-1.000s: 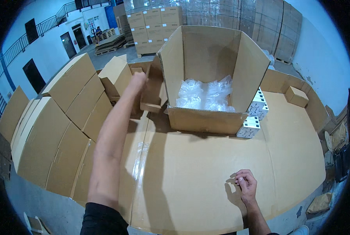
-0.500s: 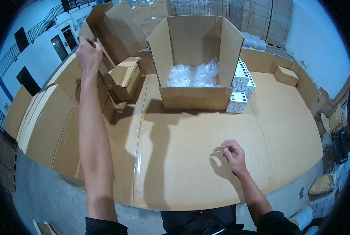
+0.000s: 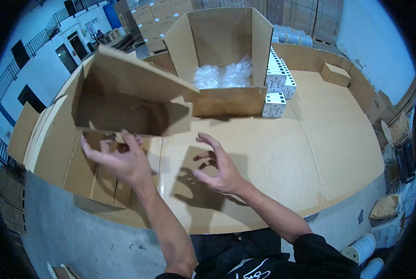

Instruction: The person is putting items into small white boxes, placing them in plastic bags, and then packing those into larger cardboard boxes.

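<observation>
An open-topped cardboard box (image 3: 124, 104) is tilted up at the left, its dark inside facing me. My left hand (image 3: 124, 162) grips the near lower edge of this box, with some fingertips hidden behind the cardboard. Over the middle of the table, my right hand (image 3: 222, 169) is open, fingers curved and apart, holding nothing. It is a short way off the box's right corner. Behind stands a larger open carton (image 3: 231, 103) with clear plastic wrap (image 3: 224, 74) inside.
White patterned boxes (image 3: 274, 106) are stacked against the large carton's right side. A small brown box (image 3: 336, 74) sits at the far right by the raised cardboard edge. Folded cardboard pieces (image 3: 45, 144) stand along the left. Cardboard sheeting (image 3: 273, 186) covers the table.
My left hand has come down and nearer with the cardboard box, which now tilts toward me. My right hand has moved left and forward, its fingers spreading. The view has shifted slightly.
</observation>
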Available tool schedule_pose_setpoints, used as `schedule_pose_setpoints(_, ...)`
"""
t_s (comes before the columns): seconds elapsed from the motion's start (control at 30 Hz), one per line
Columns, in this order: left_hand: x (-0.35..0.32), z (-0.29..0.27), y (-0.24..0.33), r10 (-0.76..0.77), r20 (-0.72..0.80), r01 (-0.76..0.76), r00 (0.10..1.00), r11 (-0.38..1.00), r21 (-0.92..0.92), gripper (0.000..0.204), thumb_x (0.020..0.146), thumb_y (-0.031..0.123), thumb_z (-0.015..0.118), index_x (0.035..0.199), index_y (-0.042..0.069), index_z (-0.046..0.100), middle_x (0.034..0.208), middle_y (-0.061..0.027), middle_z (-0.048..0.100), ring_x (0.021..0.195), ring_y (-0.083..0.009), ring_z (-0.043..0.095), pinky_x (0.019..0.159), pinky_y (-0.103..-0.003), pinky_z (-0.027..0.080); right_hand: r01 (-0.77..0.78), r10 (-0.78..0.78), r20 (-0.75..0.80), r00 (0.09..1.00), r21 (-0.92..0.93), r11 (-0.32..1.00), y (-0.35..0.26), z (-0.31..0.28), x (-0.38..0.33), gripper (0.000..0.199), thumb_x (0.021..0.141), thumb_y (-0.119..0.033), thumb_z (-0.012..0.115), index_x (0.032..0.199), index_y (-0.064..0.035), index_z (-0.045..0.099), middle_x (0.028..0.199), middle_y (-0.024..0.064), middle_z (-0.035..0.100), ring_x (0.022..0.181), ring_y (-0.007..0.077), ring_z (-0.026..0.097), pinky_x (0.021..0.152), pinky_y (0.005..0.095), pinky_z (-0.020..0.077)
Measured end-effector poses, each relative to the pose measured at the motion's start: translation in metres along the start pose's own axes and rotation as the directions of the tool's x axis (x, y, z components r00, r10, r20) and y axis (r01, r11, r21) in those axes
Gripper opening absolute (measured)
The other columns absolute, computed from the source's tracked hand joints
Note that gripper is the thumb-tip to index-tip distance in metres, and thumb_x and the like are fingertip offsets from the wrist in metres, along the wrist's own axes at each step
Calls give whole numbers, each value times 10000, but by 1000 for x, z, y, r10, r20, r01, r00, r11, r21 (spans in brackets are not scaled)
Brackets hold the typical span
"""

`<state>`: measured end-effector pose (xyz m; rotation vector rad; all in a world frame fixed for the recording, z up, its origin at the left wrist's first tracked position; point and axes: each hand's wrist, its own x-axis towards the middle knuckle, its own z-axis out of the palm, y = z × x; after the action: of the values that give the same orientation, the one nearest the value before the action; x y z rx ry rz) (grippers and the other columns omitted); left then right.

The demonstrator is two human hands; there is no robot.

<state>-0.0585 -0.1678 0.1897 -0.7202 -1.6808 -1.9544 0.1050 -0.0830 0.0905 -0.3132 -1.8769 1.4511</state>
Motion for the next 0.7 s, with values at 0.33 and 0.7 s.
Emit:
schedule_pose_setpoints(0.33, -129, -30, -32, -575, 170, 599, 800, 750, -282, 833, 967, -32, 611, 1608, 169, 119, 1251, -188, 544, 869, -238, 666, 690, -360, 635, 40, -68, -69, 995, -341, 939, 31, -6, -16, 661, 875, -231, 774, 1460, -90, 499, 1119, 252, 712, 934, 380, 725, 889, 439, 569)
schedule_pose_setpoints(0.7, -166, -118, -57, -533, 224, 467, 816, 836, 286, 1109, 763, 75, 893, 1590, 55, 154, 1382, -197, 447, 1247, -295, 494, 1066, -406, 431, -11, 14, 4, 1000, -468, 884, 50, -57, 56, 283, 883, -58, 641, 1154, -46, 719, 1019, 186, 752, 932, 300, 726, 879, 387, 565)
